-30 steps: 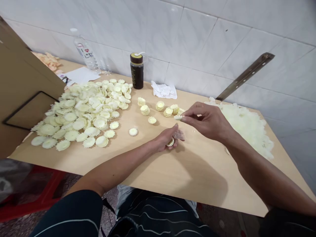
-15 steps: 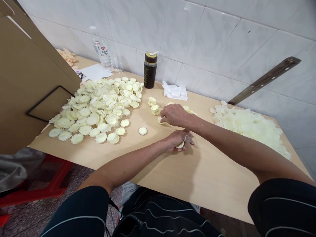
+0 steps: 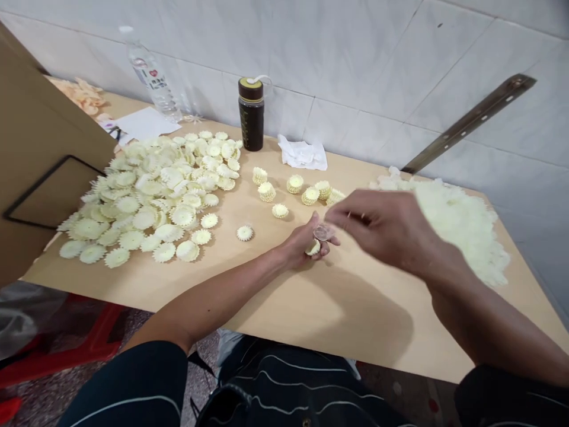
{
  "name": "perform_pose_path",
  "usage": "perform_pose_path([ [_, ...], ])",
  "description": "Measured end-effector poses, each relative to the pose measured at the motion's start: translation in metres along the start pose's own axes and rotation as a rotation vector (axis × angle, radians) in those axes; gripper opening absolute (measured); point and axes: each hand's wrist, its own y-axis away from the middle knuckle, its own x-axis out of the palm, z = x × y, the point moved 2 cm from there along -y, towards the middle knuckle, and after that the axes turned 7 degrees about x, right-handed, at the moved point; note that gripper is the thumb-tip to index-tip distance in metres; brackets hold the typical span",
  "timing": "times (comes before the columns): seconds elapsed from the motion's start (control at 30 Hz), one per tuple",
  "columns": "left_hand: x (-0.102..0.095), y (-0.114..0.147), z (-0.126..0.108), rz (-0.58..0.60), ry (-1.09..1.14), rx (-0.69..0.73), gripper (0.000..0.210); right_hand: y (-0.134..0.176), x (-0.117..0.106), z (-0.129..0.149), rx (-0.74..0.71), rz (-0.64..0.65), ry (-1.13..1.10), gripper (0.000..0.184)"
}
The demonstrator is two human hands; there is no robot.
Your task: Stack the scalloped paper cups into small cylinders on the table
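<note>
At a pale wooden tabletop (image 3: 311,308), the person's left hand (image 3: 306,240) rests on the surface, its fingers curled around a small cream-yellow scalloped plastic piece (image 3: 313,248) and a small clear round part (image 3: 323,232) pinched at the fingertips. The right hand (image 3: 386,228) hovers just right of and slightly above it, blurred, thumb and forefinger drawn together toward the clear part; whether they grip anything cannot be told. The two hands nearly meet, the left one lower and nearer the body. A lone cream scalloped disc (image 3: 244,233) lies on the tabletop to the left of the left hand, short stacks of the same pieces (image 3: 296,184) stand beyond both hands, and a broad spread of flat cream discs (image 3: 151,196) covers the far left. A heap of pale shredded trimmings (image 3: 453,225) lies behind the right hand, a dark brown bottle (image 3: 251,114) farther off by the tiled wall.
</note>
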Motion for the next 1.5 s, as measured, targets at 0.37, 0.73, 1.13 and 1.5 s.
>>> perform_pose_path([
  [0.37, 0.002, -0.006, 0.004, -0.213, 0.091, -0.035, 0.059, 0.044, 0.071, -0.015, -0.082, 0.229, 0.417, 0.022],
  [0.73, 0.003, -0.005, 0.006, -0.092, 0.133, -0.086, 0.065, 0.041, 0.069, -0.021, -0.049, 0.339, 0.360, 0.028],
  [1.13, -0.004, -0.008, 0.007, -0.064, 0.187, -0.039, 0.059, 0.045, 0.091, -0.026, -0.011, 0.255, 0.424, 0.029],
  [1.5, -0.003, -0.006, 0.002, 0.104, 0.074, 0.006, 0.059, 0.053, 0.000, -0.034, 0.093, -0.307, -0.046, 0.021],
])
